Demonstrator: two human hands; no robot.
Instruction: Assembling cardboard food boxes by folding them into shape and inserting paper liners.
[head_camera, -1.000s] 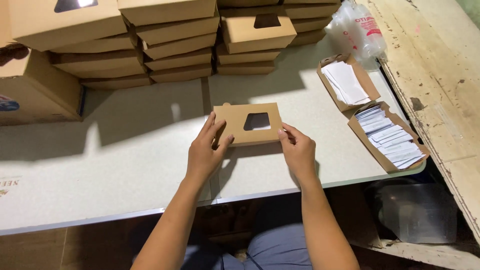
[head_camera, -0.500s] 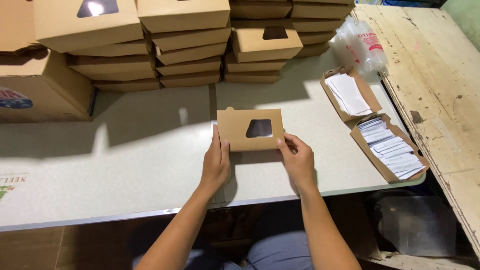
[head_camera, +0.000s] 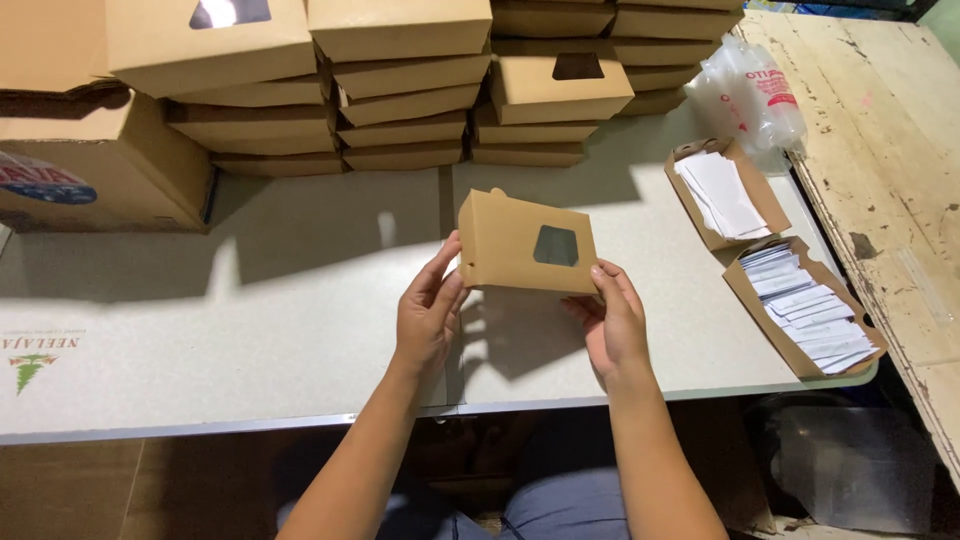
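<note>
The flat window box (head_camera: 525, 243) is held between both hands — left hand (head_camera: 428, 315) pinches its lower-left edge, right hand (head_camera: 612, 322) its lower-right corner — long axis running hand to hand.

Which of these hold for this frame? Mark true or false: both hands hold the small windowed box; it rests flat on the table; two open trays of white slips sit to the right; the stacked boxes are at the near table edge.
1. Both the left hand and right hand hold the small brown windowed box: true.
2. It rests flat on the table: false, it is lifted above it.
3. Two open trays of white slips sit right: true.
4. The stacked boxes are at the near edge: false, they stand at the far side.
</note>
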